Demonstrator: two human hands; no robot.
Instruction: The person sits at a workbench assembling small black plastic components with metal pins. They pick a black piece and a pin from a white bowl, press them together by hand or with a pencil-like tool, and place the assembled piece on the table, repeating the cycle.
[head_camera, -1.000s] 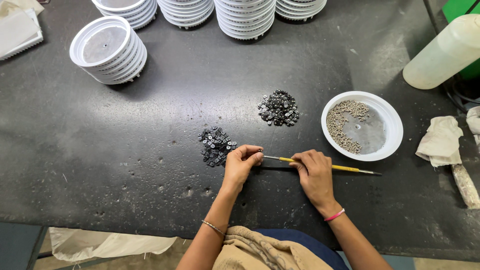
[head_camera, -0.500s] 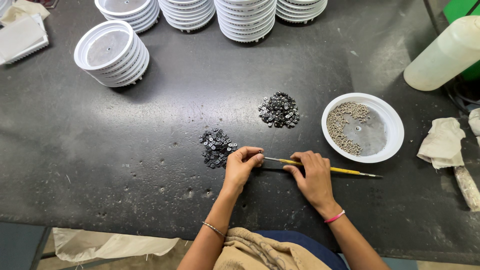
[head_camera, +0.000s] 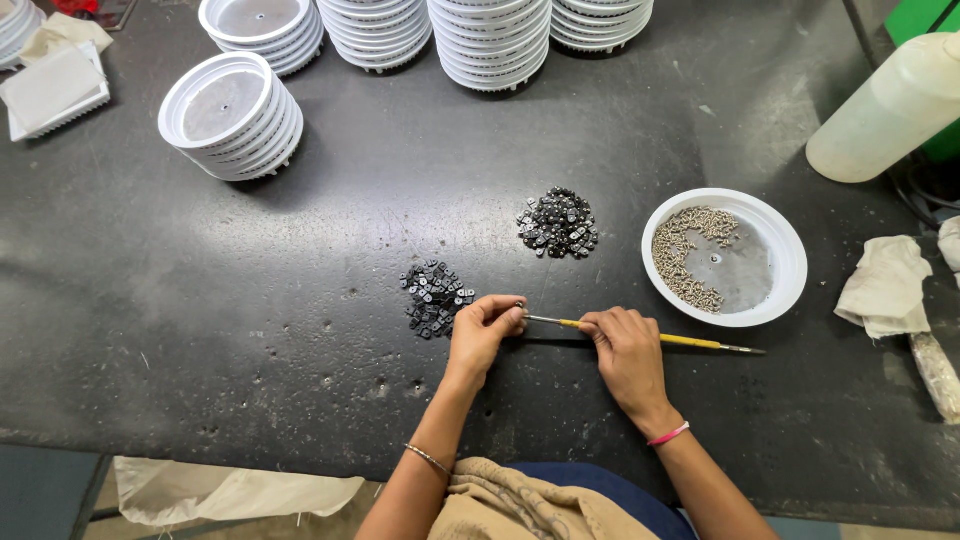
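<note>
Partly | hands (head_camera: 555, 338) pinch yellow rod (head_camera: 690, 342) | tip hidden

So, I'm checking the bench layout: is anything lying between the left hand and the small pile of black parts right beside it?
Nothing visible. The left hand pinches the tip of the thin yellow tool, and only bare dark table separates its fingers from the nearer pile of black parts.
</note>
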